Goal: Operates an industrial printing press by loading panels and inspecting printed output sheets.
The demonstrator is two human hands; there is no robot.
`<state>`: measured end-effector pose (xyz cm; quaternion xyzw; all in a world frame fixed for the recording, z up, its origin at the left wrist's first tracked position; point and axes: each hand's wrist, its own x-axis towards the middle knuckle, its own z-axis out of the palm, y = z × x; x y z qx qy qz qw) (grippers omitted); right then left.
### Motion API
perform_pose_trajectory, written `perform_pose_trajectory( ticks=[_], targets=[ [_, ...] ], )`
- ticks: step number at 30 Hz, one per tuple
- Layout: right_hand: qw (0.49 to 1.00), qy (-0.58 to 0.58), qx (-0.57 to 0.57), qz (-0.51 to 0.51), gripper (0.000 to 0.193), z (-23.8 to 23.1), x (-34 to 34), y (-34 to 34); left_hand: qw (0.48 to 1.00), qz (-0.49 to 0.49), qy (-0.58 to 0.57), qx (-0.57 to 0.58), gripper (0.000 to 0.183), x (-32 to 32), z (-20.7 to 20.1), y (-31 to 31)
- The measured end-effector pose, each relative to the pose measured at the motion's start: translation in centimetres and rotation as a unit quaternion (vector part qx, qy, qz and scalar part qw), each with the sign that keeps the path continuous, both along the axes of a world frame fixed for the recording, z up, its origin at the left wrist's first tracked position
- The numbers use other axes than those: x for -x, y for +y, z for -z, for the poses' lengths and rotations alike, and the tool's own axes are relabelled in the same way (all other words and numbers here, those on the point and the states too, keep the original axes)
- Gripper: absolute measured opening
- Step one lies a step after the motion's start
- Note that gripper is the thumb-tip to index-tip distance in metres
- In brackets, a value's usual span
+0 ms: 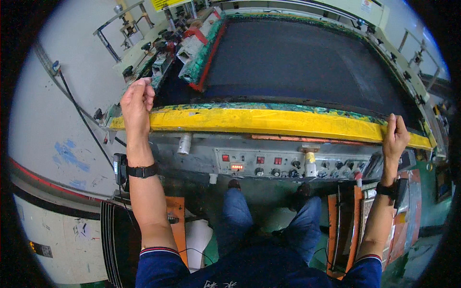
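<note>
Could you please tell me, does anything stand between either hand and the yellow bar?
Nothing visible does: the left hand and the right hand overlap the yellow bar near its opposite ends in this view. Whether they touch it, I cannot tell.

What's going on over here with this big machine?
A person stands at the machine's front with both hands raised near a yellow front bar. The left hand is toward the bar's left end, the right hand toward its right; whether either grips anything is unclear. Beyond the bar lies a wide dark panel, with a green-stained, red-edged bar at its left side. A control panel sits below.
</note>
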<state>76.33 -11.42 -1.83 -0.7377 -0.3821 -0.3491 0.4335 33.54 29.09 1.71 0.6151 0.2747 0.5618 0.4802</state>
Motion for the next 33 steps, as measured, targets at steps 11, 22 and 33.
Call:
perform_pose_trajectory(
  ticks=[11,22,33],
  targets=[
    [1.000,-0.002,0.009,0.009,0.026,-0.1,0.3,-0.1,1.000,0.007,0.008,-0.013,0.023,0.2,0.1,0.2],
    [0.999,0.015,0.010,-0.026,0.016,-0.2,2.1,-0.5,0.999,-0.024,0.024,0.002,0.021,-0.2,-0.2,-0.3],
    [0.986,-0.117,0.113,-0.046,0.019,1.0,7.5,-0.1,1.000,-0.006,0.009,-0.002,0.020,-0.2,-0.2,-0.5]
  ],
)
